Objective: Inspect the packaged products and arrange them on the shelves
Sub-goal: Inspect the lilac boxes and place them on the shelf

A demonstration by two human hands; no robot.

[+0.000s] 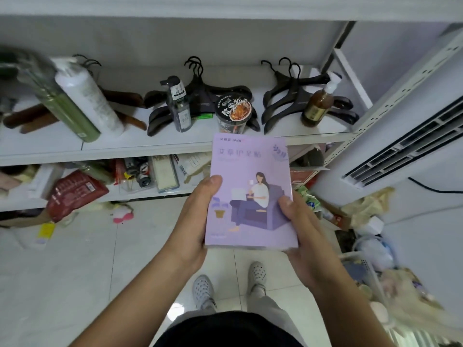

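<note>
Box: purple box (250,191), face up, held in front of white shelf (150,146), w/ its top edge near the shelf lip.
L hand (193,221): grips box's left edge, thumb on the front.
R hand (300,229): grips right edge + supports bottom corner.
Shelf: noodle cup (233,112), pump bottles (179,106), black hangers (288,96) behind.

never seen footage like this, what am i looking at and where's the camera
There is no machine here: a person wears one camera on the head, looking down at their own hands. The left hand and right hand hold a purple box by its lower sides, thumbs on the front. Ahead is a white shelf with bottles, black hangers and a noodle cup. A lower shelf holds more packages, and the person's shoes stand on the tiled floor.
</note>
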